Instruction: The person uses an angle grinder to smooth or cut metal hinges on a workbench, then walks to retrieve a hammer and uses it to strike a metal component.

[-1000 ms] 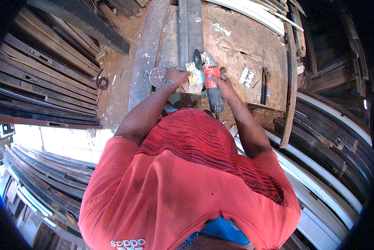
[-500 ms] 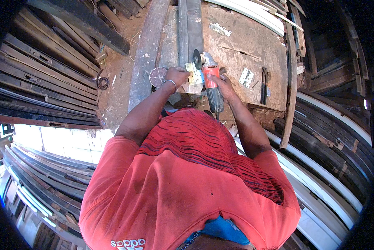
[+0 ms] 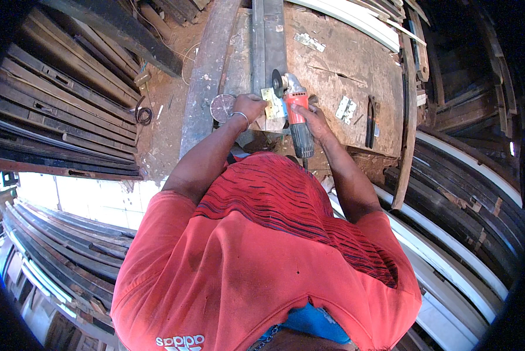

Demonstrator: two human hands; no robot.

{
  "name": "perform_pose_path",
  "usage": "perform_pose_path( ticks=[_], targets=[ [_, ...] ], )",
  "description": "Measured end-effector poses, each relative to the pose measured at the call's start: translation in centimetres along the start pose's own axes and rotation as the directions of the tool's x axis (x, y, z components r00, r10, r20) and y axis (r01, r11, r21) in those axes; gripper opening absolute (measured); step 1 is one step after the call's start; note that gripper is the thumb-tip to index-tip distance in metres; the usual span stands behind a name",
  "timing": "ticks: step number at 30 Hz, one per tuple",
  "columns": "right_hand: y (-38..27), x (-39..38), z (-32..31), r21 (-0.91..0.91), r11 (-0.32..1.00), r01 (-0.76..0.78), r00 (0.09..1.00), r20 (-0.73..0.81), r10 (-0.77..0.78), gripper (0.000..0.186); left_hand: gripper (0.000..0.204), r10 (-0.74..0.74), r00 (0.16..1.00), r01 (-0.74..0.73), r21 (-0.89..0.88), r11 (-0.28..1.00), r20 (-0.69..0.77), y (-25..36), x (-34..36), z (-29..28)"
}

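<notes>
My left hand (image 3: 248,109) is pinched on the edge of a brass-coloured hinge (image 3: 272,99) lying over a narrow dark board (image 3: 266,41). My right hand (image 3: 315,123) grips a red and black angle grinder (image 3: 297,105); its dark disc is just above the hinge, and whether they touch I cannot tell. A pale round disc (image 3: 220,109) lies left of my left hand. To the right, on the plywood bench top (image 3: 362,58), are another hinge (image 3: 345,109), black-handled pliers (image 3: 371,120) and, farther back, a third pale hinge (image 3: 309,41).
Stacked dark planks (image 3: 63,105) stand at the left beside a coiled cable (image 3: 143,115) on the dirt floor (image 3: 163,134). White and dark lengths of timber (image 3: 467,169) are piled at the right. A loose strip (image 3: 405,169) runs along the bench's right side, and more planks lie lower left.
</notes>
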State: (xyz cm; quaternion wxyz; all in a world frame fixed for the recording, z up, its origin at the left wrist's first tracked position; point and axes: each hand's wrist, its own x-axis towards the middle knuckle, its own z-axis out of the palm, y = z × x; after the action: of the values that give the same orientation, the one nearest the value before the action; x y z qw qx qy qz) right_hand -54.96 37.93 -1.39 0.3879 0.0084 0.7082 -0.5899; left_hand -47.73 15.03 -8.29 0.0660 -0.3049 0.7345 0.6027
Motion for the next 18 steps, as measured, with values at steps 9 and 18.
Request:
perform_pose_path(
  ticks=[9,18],
  targets=[
    [-0.3,0.0,0.2,-0.033,0.999,0.006,1.000,0.004,-0.005,0.059,0.025,0.024,0.999,-0.025,-0.049,0.998,-0.029,0.6,-0.5,0.1],
    [-0.3,0.3,-0.3,-0.039,0.998,-0.046,0.998,0.035,0.047,0.063,0.025,0.044,0.999,-0.045,0.027,0.999,0.019,0.8,-0.5,-0.2]
  ],
)
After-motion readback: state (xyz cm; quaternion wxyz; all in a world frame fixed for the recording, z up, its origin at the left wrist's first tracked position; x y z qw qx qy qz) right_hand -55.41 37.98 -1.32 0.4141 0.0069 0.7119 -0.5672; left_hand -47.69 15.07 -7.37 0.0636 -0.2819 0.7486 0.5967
